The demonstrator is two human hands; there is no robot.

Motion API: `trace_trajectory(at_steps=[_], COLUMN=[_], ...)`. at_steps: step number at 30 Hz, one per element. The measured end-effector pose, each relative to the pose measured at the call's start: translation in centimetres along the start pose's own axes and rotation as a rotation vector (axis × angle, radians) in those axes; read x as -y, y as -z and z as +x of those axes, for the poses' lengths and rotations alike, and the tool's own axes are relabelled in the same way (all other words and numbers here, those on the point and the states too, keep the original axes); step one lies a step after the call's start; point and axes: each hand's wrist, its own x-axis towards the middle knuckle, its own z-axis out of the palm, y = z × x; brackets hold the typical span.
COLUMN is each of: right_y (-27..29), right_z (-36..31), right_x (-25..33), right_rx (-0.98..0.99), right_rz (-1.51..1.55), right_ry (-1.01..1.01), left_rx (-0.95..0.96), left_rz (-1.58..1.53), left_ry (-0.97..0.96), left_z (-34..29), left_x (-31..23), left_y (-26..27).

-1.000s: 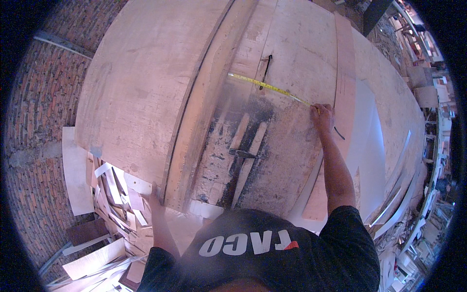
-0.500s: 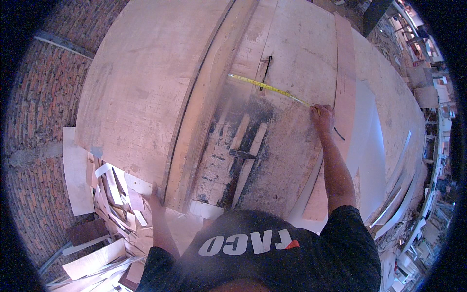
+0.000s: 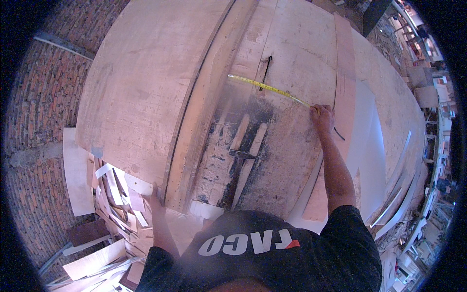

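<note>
My right hand (image 3: 322, 118) is closed at the right end of a yellow tape measure (image 3: 272, 89). The pulled-out blade runs left across the wooden work table to a long raised wooden rail (image 3: 198, 109). At the table's near edge, just left of the rail's near end, my left hand (image 3: 154, 197) rests with its fingers stretched out and nothing visible in them. A thin black rod-like tool (image 3: 265, 73) lies across the blade's line. Nearer to me a hammer (image 3: 242, 155) lies by narrow wood strips (image 3: 253, 146) on a dark-stained patch.
Plywood panels (image 3: 146, 73) cover the table left of the rail. A pinkish strip (image 3: 345, 58) and a white sheet (image 3: 367, 126) lie right of my hand. Wood offcuts (image 3: 116, 190) are heaped at the left, below a brick wall (image 3: 48, 97). Long thin strips (image 3: 396, 190) lie at the right.
</note>
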Motion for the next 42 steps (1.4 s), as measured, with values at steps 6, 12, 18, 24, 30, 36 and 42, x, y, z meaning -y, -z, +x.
trace_trajectory(at_steps=[6, 12, 18, 24, 30, 36, 42], right_y=[-0.2, 0.1, 4.1, 7.9, 7.1, 2.7, 3.1], right_z=[0.0, -1.0, -9.4, -18.0, -21.5, -25.5, -27.5], right_x=[-0.4, -2.3, -4.6, -5.2, -0.7, 16.0, 24.6], right_rx=[0.016, 0.074, 0.181, 0.142, -0.098, 0.573, 0.506], right_rz=[-0.003, 0.075, 0.245, 0.131, -0.421, 0.423, 0.433], right_ry=[0.027, 0.056, -0.085, -0.42, -0.121, -0.003, 0.108], left_rx=[-0.019, 0.11, 0.107, -0.189, -0.13, 0.214, 0.115], left_rz=[-0.052, -0.112, -0.151, 0.095, 0.818, 1.342, 1.426], left_ry=[0.041, 0.049, 0.178, -0.183, -0.827, -0.65, -0.611], left_z=[-0.3, 2.2, -0.2, -1.7, -2.9, -8.7, -9.4], left_x=[0.0, 2.0, -0.3, -2.7, -3.1, -3.3, -2.4], left_y=[-0.3, 1.6, 0.8, 0.2, -0.9, -7.0, -8.5])
